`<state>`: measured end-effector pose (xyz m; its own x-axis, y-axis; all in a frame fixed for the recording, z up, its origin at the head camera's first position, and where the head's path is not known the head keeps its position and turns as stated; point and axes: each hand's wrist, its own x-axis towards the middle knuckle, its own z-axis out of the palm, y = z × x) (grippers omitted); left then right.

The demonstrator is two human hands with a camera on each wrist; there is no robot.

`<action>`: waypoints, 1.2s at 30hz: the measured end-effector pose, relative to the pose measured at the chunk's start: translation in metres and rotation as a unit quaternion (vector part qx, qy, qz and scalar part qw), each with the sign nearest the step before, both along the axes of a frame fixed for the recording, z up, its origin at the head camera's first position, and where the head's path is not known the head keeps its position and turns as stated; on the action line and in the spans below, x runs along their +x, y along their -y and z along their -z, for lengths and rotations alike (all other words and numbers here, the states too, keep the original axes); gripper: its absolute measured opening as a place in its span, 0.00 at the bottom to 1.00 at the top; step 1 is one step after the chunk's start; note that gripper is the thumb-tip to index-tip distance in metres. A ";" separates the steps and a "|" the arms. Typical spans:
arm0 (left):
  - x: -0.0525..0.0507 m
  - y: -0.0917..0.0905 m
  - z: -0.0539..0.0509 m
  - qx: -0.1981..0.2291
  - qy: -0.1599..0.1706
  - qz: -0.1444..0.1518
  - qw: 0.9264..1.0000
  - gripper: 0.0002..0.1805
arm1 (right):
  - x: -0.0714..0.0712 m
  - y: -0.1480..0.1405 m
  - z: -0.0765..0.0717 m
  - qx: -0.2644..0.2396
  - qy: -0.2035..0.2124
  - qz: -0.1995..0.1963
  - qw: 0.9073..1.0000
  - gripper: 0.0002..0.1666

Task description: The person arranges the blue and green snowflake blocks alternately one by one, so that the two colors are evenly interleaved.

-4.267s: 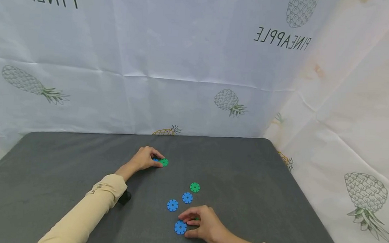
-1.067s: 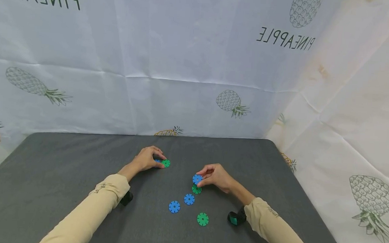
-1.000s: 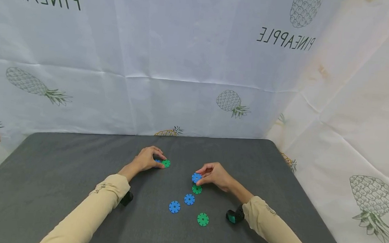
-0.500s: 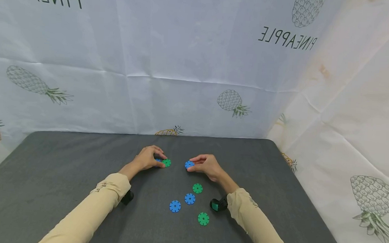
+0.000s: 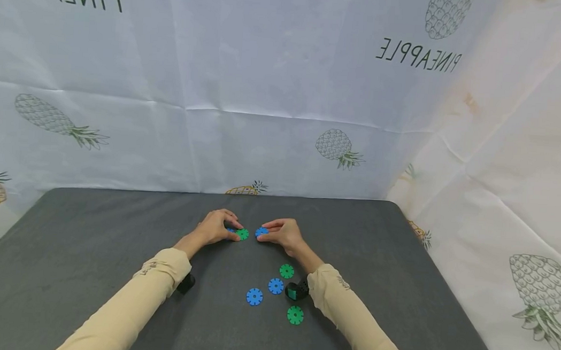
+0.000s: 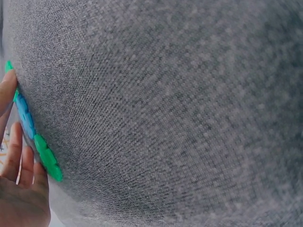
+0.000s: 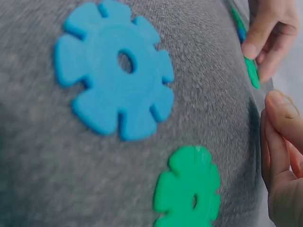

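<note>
In the head view my left hand [image 5: 213,227] pinches a row of notched discs lying on the table, with a green disc [image 5: 242,234] at its right end and a blue disc [image 5: 230,230] partly hidden by the fingers. The left wrist view shows green, blue [image 6: 24,113] and green [image 6: 47,158] discs joined edge to edge, with my left hand [image 6: 23,198] around them. A short gap to the right, my right hand [image 5: 284,234] holds another blue disc [image 5: 261,231] between thumb and fingers. That disc is hidden in the right wrist view, behind my right hand [image 7: 284,156].
Nearer me on the grey table [image 5: 112,239] lie two blue discs [image 5: 276,286] [image 5: 254,296] and two green discs [image 5: 286,271] [image 5: 295,315]. A black wrist device [image 5: 296,290] hangs at my right sleeve. A pineapple-print cloth [image 5: 267,78] stands behind the table.
My right hand took a blue disc from the near side, carried it away from me and leftward, and now has it close to the left hand's row. My left hand keeps its place.
</note>
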<state>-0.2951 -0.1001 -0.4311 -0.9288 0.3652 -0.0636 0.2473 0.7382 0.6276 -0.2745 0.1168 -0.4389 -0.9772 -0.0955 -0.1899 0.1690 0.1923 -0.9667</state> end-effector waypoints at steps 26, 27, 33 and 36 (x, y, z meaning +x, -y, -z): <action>0.000 -0.001 0.001 0.008 0.001 0.006 1.000 0.12 | -0.003 0.020 -0.011 0.289 -0.110 -0.038 0.950 0.21; 0.000 -0.001 0.001 0.008 0.000 0.007 1.000 0.12 | -0.003 0.019 -0.011 0.284 -0.109 -0.038 0.952 0.21; -0.001 0.001 0.000 0.002 -0.001 0.007 1.000 0.12 | -0.003 0.017 -0.008 0.255 -0.126 -0.040 0.958 0.16; 0.000 0.000 -0.001 -0.004 0.000 0.007 1.000 0.12 | -0.004 0.018 -0.007 0.252 -0.126 -0.041 0.959 0.15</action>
<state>-0.2953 -0.1003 -0.4298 -0.9235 0.3776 -0.0673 0.2571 0.7397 0.6219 -0.2785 0.0992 -0.4315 -0.9913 -0.1314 0.0084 -0.0923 0.6487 -0.7554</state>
